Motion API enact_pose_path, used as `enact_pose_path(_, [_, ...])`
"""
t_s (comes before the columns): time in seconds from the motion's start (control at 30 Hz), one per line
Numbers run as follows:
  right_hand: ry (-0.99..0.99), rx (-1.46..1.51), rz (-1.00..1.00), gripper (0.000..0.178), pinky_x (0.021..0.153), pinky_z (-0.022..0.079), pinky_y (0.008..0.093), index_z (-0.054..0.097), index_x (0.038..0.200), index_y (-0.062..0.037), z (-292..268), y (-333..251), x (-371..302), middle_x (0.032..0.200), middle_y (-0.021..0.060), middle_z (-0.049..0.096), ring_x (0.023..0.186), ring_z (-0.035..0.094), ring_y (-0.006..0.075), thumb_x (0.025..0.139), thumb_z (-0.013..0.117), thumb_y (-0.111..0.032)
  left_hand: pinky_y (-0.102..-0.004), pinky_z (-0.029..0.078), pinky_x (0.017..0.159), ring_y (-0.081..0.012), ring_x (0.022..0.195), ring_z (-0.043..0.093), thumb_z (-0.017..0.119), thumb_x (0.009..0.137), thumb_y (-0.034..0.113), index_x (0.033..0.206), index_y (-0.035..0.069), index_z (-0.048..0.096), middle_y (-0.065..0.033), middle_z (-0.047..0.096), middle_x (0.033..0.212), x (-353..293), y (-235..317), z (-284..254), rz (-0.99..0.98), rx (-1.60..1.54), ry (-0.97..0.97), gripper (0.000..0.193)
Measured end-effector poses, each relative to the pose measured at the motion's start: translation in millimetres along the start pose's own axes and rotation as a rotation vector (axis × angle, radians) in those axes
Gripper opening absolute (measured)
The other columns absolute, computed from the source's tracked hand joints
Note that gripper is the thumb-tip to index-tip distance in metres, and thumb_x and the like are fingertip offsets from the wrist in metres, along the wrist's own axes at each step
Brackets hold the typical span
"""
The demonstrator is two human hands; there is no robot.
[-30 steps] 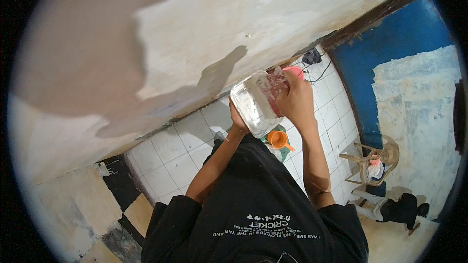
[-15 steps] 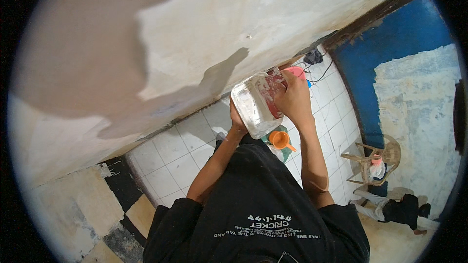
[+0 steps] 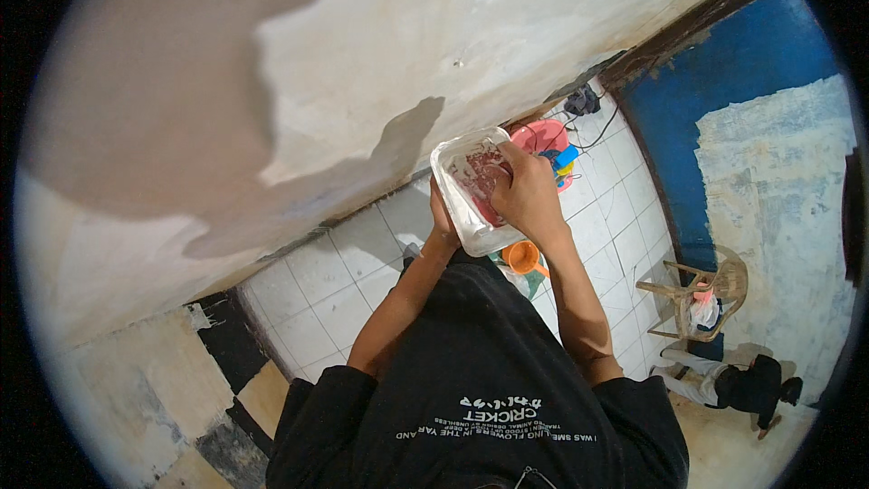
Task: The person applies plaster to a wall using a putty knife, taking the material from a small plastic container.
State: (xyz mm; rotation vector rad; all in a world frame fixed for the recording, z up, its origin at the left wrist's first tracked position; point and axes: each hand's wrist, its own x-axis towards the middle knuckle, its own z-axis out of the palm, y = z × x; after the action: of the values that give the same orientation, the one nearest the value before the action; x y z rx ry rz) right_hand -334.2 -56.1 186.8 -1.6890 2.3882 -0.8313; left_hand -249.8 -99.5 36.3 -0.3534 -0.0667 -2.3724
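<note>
In front of my body, my left hand (image 3: pixel 443 217) is closed on the left side of a shallow white plastic tray (image 3: pixel 490 241) with rounded corners. Most of its fingers are hidden behind the tray. My right hand (image 3: pixel 531 196) grips a flat reddish putty spreader (image 3: pixel 476 177), smeared with white paste, and presses it down inside the tray. White residue coats the tray's walls. Part of the spreader is covered by my right fingers.
A patchy whitish wall (image 3: pixel 362 54) rises close ahead. Past my right hand is a pink basin (image 3: pixel 540 131) with blue and yellow things beside it. Below the tray is an orange dipper (image 3: pixel 522 258). At right, a person (image 3: pixel 747 382) is near a chair (image 3: pixel 731 281).
The spreader has moved left and lower into the tray with my right hand, now lying flatter. The tray has tilted a little, and more of the pink basin shows.
</note>
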Motion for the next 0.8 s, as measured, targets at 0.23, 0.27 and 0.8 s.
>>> enact_pose_path(0.23, [0.107, 0.066, 0.12, 0.02, 0.055, 0.045, 0.0433, 0.058, 0.086, 0.0045, -4.0, -5.7, -4.6, 0.066, 0.0269, 0.055, 0.061, 0.056, 0.0429, 0.067, 0.05, 0.005, -0.0461, 0.037, 0.104, -0.0316, 0.12, 0.048, 0.028, 0.095, 0.052, 0.135, 0.004, 0.038, -0.0166, 0.047, 0.133, -4.2, 0.5, 0.3, 0.033, -0.063, 0.132, 0.064])
enact_pose_path(0.27, [0.132, 0.106, 0.061, 0.018, 0.055, 0.044, 0.044, 0.057, 0.085, 0.0042, -1.4, -7.3, -8.3, 0.066, 0.027, 0.055, 0.062, 0.056, 0.0434, 0.069, 0.05, 0.004, -0.0459, 0.038, 0.103, -0.0316, 0.12, 0.048, 0.028, 0.095, 0.051, 0.135, 0.004, 0.039, -0.0166, 0.047, 0.133, -1.2, -0.8, 0.6, 0.038, 0.012, 0.13, 0.063])
enact_pose_path(0.8, [0.078, 0.275, 0.191, 0.013, 0.054, 0.043, 0.0407, 0.057, 0.083, 0.0046, 32.8, 11.1, -34.0, 0.068, 0.0255, 0.056, 0.06, 0.056, 0.0416, 0.07, 0.052, 0.005, -0.0458, 0.043, 0.097, -0.0337, 0.113, 0.052, 0.03, 0.093, 0.049, 0.13, 0.002, 0.043, -0.0177, 0.052, 0.126, -14.1, 1.0, -19.3, 0.043, 0.177, 0.31, 0.062])
